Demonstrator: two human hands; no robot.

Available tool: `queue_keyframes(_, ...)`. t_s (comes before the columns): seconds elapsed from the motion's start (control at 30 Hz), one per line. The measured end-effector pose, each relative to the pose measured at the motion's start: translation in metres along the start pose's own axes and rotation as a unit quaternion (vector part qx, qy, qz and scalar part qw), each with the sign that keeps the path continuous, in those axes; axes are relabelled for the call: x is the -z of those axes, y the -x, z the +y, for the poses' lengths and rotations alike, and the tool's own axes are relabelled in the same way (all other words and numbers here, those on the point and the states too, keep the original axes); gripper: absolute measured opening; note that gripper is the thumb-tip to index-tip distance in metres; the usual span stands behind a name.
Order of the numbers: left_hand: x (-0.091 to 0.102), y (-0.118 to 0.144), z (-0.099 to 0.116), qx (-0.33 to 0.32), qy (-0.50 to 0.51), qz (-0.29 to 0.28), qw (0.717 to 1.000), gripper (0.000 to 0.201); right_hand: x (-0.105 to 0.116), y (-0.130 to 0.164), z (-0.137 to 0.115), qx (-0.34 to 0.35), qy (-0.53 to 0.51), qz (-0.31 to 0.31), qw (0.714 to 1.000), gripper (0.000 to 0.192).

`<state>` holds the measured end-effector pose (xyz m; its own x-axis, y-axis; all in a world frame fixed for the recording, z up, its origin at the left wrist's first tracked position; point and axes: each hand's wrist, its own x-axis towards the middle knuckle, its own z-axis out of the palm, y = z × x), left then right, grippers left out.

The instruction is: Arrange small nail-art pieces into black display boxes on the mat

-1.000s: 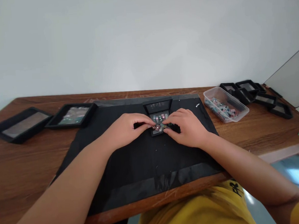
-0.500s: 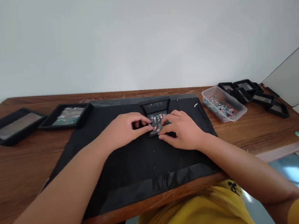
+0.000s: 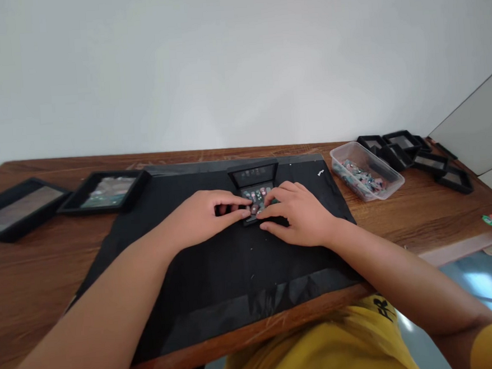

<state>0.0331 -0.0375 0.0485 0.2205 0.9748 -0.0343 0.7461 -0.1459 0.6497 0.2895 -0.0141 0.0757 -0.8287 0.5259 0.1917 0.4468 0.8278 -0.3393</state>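
My left hand and right hand meet over the small black case at the middle of the dark mat on the worktop. Both hands' fingers are curled, their tips pressing on the coloured pieces inside; whether either pinches one, I cannot tell.

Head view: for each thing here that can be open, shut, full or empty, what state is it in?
Small black case: open, lid tilted up at the back, small coloured pieces inside.
Clear plastic tub: no lid, partly filled with coloured pieces.
Left hand: fingertips on the case's pieces.
Right hand: fingertips on the same pieces.
Black trays at left: lying flat.
Black frames at far right: clustered, contents unclear.
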Motion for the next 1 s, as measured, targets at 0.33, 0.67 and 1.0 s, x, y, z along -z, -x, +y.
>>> queue_keyframes(0.33, -0.002, 0.001, 0.005, 0.018, 0.006, 0.006, 1.0, 0.052, 0.0, 0.0, -0.001, -0.003, 0.002, -0.011, 1.0, 0.029)
queue_keyframes(0.67, -0.003, 0.001, 0.005, 0.037, 0.002, 0.007, 0.999, 0.052, 0.0, 0.001, -0.001, 0.01, -0.002, -0.019, 1.0, 0.034)
queue_keyframes(1.0, -0.003, 0.001, 0.005, 0.035, 0.018, 0.011, 0.999, 0.051, 0.013, 0.004, 0.017, -0.02, 0.025, 0.041, 0.999, 0.023)
